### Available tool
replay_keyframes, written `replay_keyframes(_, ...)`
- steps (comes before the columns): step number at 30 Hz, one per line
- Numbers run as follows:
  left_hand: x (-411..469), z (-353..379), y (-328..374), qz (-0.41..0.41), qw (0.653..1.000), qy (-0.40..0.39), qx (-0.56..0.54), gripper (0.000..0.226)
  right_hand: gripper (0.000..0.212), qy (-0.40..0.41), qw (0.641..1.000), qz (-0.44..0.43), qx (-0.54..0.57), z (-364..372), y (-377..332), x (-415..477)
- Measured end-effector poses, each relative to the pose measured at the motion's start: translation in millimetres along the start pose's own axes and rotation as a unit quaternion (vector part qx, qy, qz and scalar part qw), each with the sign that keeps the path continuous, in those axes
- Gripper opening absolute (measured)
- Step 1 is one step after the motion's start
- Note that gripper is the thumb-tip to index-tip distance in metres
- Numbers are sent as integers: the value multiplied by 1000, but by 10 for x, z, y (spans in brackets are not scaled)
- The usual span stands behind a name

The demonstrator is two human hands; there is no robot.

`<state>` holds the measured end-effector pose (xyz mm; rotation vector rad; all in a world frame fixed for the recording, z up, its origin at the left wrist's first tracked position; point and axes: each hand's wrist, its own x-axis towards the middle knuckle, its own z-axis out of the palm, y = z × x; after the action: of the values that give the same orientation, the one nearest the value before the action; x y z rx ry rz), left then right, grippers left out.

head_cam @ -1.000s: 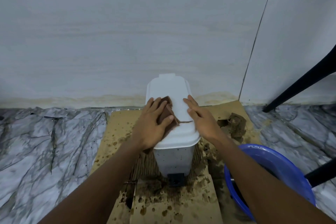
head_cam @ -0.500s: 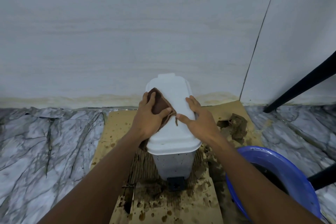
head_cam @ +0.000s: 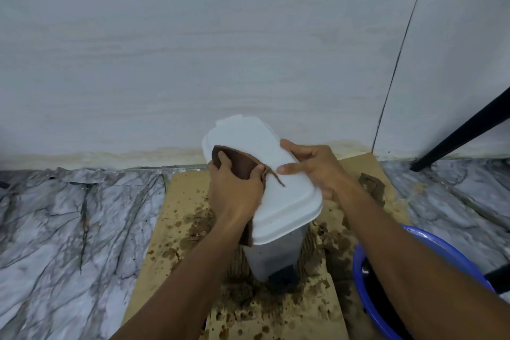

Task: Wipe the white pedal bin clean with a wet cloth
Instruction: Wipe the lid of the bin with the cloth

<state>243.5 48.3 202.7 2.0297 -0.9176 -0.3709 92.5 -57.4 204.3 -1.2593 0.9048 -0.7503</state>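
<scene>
Brown cloth (head_cam: 242,164) in left hand (head_cam: 234,193), white bin (head_cam: 278,201)

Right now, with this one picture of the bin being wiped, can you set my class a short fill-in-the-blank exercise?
1. The left hand holds a ___ cloth against the white pedal bin.
2. The ___ hand grips the lid's edge without a cloth.
3. The bin stands on spattered cardboard, beside a ___ basin.
Missing words: brown; right; blue.
</scene>
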Motion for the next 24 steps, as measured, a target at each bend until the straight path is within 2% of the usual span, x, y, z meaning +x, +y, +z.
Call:
replay_keyframes(4,-299,146,-4,-77,995,41,-47,101,70,-108,985,-18,-132,-85,-192,205)
replay_keyframes(6,-360,172,-44,-74,995,37,-53,99,68,-110,978,-35,-172,-47,-179,241)
replay_keyframes(8,-350,130,-84,-60,997,10,-44,96,59,-78,970,-66,-222,27,-140,207)
replay_keyframes(9,-336,93,-124,-37,999,-7,-17,94,56,-51,963,-85,-250,63,-116,151)
replay_keyframes(11,-269,-6,-236,63,994,-34,82,91,52,-2,948,-117,-295,114,-21,-3)
replay_keyframes(14,-36,-176,-346,204,958,-101,176,92,48,37,934,-132,-331,124,174,-258)
replay_keyframes(17,46,-220,-296,269,917,-151,253,98,38,47,947,-127,-291,54,267,-367)
replay_keyframes(20,-223,-129,-205,329,889,-151,280,92,34,19,960,-111,-255,-13,199,-383)
replay_keyframes(24,-475,32,-176,377,865,-133,302,84,35,-16,958,-107,-264,-45,147,-379)
